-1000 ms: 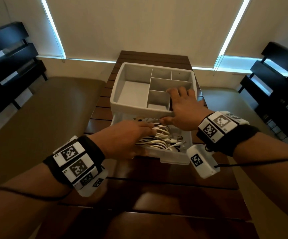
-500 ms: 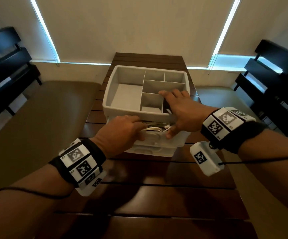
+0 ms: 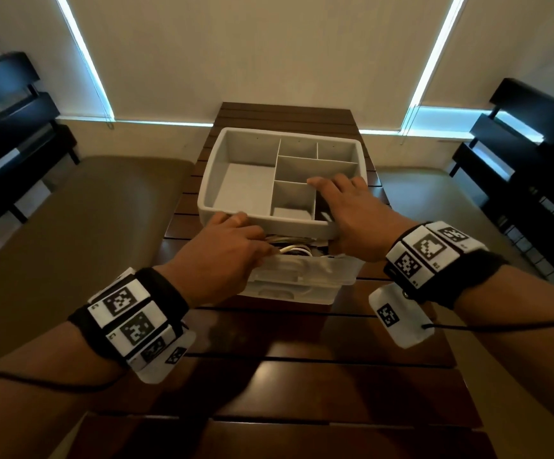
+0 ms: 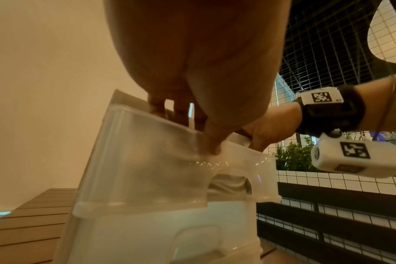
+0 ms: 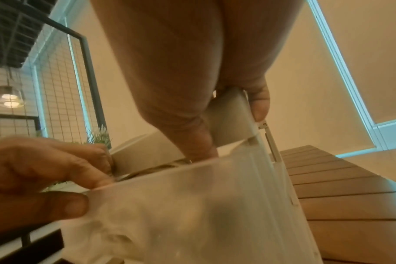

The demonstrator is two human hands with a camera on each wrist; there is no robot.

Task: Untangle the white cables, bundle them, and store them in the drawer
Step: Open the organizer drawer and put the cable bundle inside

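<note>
Right now the person stands at a dark wooden slatted table [image 3: 335, 385] with a small plastic drawer box on it. On top of the box sits a grey tray [image 3: 235, 190] split into little compartments, and none of them hold anything that I can see. Under the tray, the clear drawer [image 3: 302, 273] is pulled out only a little way. The white cables [image 3: 293, 248] lie inside it in a loose bunch, and just a few loops peek out of the gap between the drawer front and the tray. The left hand [image 3: 222, 256] is at the drawer's front edge, fingers bent down over the clear rim with the fingertips dipped inside, touching the cables there (in the left wrist view the thumb presses on the outside of the clear front wall). So that hand grips the drawer front. The right hand [image 3: 355, 217] rests on the near right corner of the tray, fingers fairly straight and spread over the rim into the compartment, thumb tucked under the tray's edge against the drawer, so it holds the tray's corner lightly. Both wrists wear black bands with white square-patterned markers [image 3: 424, 251]. Dark chairs [image 3: 534, 154] stand at both sides of the room.
</note>
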